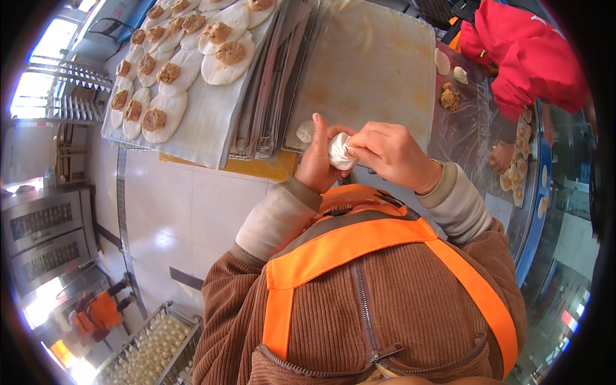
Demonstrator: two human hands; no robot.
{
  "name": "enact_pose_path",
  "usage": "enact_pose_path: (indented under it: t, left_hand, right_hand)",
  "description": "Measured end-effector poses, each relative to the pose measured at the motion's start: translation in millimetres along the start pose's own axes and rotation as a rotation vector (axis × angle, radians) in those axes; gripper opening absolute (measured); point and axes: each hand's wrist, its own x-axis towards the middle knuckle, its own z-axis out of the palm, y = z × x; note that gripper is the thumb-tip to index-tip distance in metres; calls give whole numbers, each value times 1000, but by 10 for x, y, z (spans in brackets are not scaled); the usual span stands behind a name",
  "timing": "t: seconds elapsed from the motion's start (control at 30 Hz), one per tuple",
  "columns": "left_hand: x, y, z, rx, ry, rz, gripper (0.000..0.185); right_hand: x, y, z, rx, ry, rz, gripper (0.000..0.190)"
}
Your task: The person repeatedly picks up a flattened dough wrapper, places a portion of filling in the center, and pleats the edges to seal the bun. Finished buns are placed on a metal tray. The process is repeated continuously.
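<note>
A pleated, filled bun of white dough [340,153] is cupped in my left hand [317,159], thumb pointing up beside it. The fingertips of my right hand [392,154] pinch the bun's gathered edge on its right side. Just beyond my left hand, another white bun [304,131] rests on the near left corner of a cloth-lined tray [370,62]. To the left, flat dough rounds [166,108], each topped with a lump of brown filling [154,120], lie on a mesh-lined tray [197,144]. What is inside the bun in my hands is hidden.
Stacked wire trays [260,106] stand between the two work areas. On the right, a person in a red jacket [524,53] reaches over a table [462,130] bearing filling [449,96] and filled rounds [517,175]. A loaded rack [149,346] stands at lower left, near another person [98,313].
</note>
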Motion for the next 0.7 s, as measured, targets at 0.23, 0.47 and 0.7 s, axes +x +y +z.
enact_pose_path:
  t: [0.23,0.47,0.7]
  left_hand:
    - [17,86,-92,-63,-172,-257,82]
    - [-8,-61,266,-323,221,121,75]
    - [-57,-165,375,-98,428,385,68]
  right_hand:
    - [45,8,-87,150,-194,52,19]
    - [8,-35,-26,41,-60,28,15]
    - [-36,-110,153,144,44,231,12]
